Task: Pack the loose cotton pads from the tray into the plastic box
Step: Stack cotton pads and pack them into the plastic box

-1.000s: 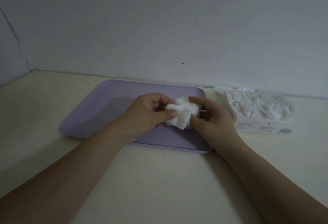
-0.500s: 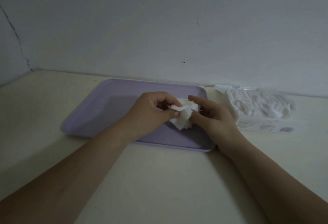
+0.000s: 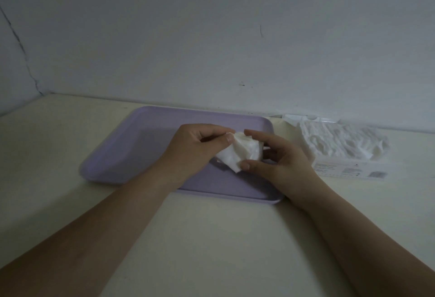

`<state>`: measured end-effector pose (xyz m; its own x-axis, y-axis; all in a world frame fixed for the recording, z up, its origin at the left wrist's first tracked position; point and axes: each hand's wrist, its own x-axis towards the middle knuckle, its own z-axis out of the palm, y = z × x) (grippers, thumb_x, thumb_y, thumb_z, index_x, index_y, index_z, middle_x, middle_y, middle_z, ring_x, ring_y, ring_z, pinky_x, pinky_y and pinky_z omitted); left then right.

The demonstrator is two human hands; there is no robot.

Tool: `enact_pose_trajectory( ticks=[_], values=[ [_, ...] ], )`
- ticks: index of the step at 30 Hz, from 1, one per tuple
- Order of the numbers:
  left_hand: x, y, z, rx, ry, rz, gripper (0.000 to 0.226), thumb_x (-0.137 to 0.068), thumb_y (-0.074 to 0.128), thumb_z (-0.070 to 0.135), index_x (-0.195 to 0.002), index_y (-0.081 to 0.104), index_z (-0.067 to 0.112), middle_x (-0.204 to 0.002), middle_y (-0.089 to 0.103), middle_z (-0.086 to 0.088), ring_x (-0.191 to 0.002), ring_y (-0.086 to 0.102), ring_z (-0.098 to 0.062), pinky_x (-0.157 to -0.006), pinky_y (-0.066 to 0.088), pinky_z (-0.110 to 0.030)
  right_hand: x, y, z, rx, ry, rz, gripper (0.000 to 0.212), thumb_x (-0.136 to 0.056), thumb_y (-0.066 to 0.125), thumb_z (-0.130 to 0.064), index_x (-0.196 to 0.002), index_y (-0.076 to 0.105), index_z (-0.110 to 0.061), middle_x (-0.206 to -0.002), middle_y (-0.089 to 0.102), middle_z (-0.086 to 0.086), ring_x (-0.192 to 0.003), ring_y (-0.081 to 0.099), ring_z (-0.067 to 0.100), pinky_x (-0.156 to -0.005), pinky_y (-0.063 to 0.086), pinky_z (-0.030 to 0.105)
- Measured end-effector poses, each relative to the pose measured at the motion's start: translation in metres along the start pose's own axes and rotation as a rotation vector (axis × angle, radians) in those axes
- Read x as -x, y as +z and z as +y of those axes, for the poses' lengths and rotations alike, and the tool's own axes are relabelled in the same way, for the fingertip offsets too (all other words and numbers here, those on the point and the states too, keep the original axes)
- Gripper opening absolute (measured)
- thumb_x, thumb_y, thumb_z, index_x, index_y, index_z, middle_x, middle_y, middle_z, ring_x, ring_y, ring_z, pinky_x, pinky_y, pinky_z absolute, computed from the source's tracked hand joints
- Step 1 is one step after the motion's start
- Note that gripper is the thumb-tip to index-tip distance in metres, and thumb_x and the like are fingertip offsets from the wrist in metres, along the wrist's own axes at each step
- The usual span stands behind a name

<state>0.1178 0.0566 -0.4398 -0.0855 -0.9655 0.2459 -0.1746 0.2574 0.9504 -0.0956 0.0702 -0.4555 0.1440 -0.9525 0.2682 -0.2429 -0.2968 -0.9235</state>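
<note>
Both hands meet over the right half of the purple tray, and between them sits a small bunch of white cotton pads. The left hand pinches the bunch's upper left edge between thumb and curled fingers. The right hand clamps the other side, thumb under the lower corner, index finger arched across the top. How many pads are in the bunch is hard to say; the layers blur together in this dim light. The hands cover part of the bunch and the tray floor beneath it, so whether any pads lie under there cannot be told. The rest of the tray floor that shows is bare purple.

Off to the right, just beside the tray, is the plastic box, low and clear, heaped with rumpled white pads that rise above its rim. Its front label carries small print and a square code, too fine to read. A pale flap at its back edge is hard to make out against the wall. Both forearms run off the bottom of the picture across the cream table.
</note>
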Motion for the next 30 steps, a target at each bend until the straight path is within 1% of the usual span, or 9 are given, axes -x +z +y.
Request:
enact_pose_trajectory(
  ticks=[6, 10, 11, 14, 17, 21, 24, 26, 30],
  values=[
    [0.002, -0.001, 0.005, 0.135, -0.056, -0.005, 0.017, -0.094, 0.071, 0.010, -0.108, 0.080, 0.009, -0.095, 0.080, -0.001, -0.076, 0.073, -0.004, -0.059, 0.055, -0.017, -0.004, -0.002, 0.007, -0.035, -0.009, 0.024, 0.057, -0.072, 0.090, -0.006, -0.120, 0.073, -0.033, -0.112, 0.076, -0.003, -0.100, 0.072, 0.028, -0.094, 0.059, 0.046],
    [0.000, -0.003, 0.005, 0.193, -0.062, 0.081, 0.016, -0.092, 0.073, 0.013, -0.094, 0.084, 0.025, -0.092, 0.081, 0.003, -0.083, 0.074, -0.011, -0.070, 0.063, -0.032, -0.005, -0.003, 0.010, -0.049, -0.003, 0.027, 0.055, -0.074, 0.090, -0.009, -0.119, 0.073, -0.036, -0.114, 0.075, -0.001, -0.096, 0.072, 0.031, -0.094, 0.059, 0.050],
    [-0.002, -0.005, 0.004, 0.190, -0.053, 0.118, 0.015, -0.092, 0.074, 0.014, -0.092, 0.084, 0.025, -0.090, 0.081, 0.005, -0.081, 0.073, -0.010, -0.071, 0.061, -0.031, -0.005, -0.003, 0.011, -0.044, -0.006, 0.037, 0.054, -0.075, 0.089, -0.010, -0.119, 0.073, -0.035, -0.114, 0.075, -0.001, -0.093, 0.072, 0.028, -0.093, 0.059, 0.050],
    [-0.006, -0.010, 0.005, 0.253, -0.047, 0.156, 0.010, -0.093, 0.071, 0.013, -0.096, 0.081, 0.015, -0.078, 0.073, 0.005, -0.063, 0.058, -0.007, -0.052, 0.044, -0.017, -0.005, -0.001, 0.012, -0.001, -0.012, 0.103, 0.050, -0.077, 0.088, -0.013, -0.117, 0.072, -0.039, -0.112, 0.075, -0.007, -0.092, 0.071, 0.020, -0.090, 0.060, 0.044],
    [-0.003, -0.009, 0.003, 0.338, -0.083, -0.001, 0.010, -0.094, 0.070, 0.013, -0.099, 0.079, 0.010, -0.074, 0.066, -0.007, -0.054, 0.045, -0.015, -0.043, 0.032, -0.020, -0.004, 0.000, 0.012, 0.000, -0.011, 0.138, 0.047, -0.077, 0.085, -0.014, -0.107, 0.071, -0.047, -0.108, 0.076, -0.009, -0.093, 0.072, 0.016, -0.088, 0.060, 0.040],
    [0.003, 0.002, 0.001, 0.138, -0.042, -0.073, 0.008, -0.091, 0.075, 0.009, -0.098, 0.078, 0.012, -0.076, 0.076, -0.006, -0.056, 0.063, -0.017, -0.047, 0.045, -0.021, -0.003, 0.003, 0.009, -0.029, -0.019, 0.106, 0.046, -0.069, 0.086, -0.031, -0.112, 0.071, -0.036, -0.106, 0.077, -0.007, -0.093, 0.073, 0.015, -0.081, 0.059, 0.031],
    [0.002, 0.004, -0.001, 0.109, -0.017, -0.052, 0.008, -0.091, 0.076, 0.008, -0.097, 0.078, 0.011, -0.085, 0.080, -0.008, -0.062, 0.068, -0.021, -0.057, 0.056, -0.027, -0.003, 0.002, 0.008, -0.034, -0.011, 0.081, 0.045, -0.075, 0.087, -0.019, -0.115, 0.071, -0.030, -0.108, 0.077, -0.004, -0.096, 0.073, 0.019, -0.083, 0.059, 0.035],
    [0.003, 0.003, -0.001, 0.089, -0.006, -0.019, 0.006, -0.091, 0.076, 0.009, -0.096, 0.077, 0.011, -0.083, 0.079, -0.006, -0.056, 0.064, -0.017, -0.055, 0.054, -0.026, -0.002, 0.001, 0.008, -0.033, -0.003, 0.079, 0.044, -0.075, 0.087, -0.017, -0.114, 0.071, -0.030, -0.107, 0.077, -0.005, -0.095, 0.074, 0.018, -0.083, 0.059, 0.036],
    [0.003, 0.004, 0.001, 0.013, 0.014, 0.048, 0.004, -0.091, 0.077, 0.014, -0.093, 0.078, 0.017, -0.081, 0.078, -0.002, -0.048, 0.054, -0.009, -0.046, 0.046, -0.024, -0.002, 0.002, 0.005, -0.036, 0.007, 0.078, 0.049, -0.064, 0.084, -0.034, -0.111, 0.072, -0.031, -0.105, 0.077, -0.005, -0.093, 0.074, 0.018, -0.085, 0.061, 0.039]
  ],
)
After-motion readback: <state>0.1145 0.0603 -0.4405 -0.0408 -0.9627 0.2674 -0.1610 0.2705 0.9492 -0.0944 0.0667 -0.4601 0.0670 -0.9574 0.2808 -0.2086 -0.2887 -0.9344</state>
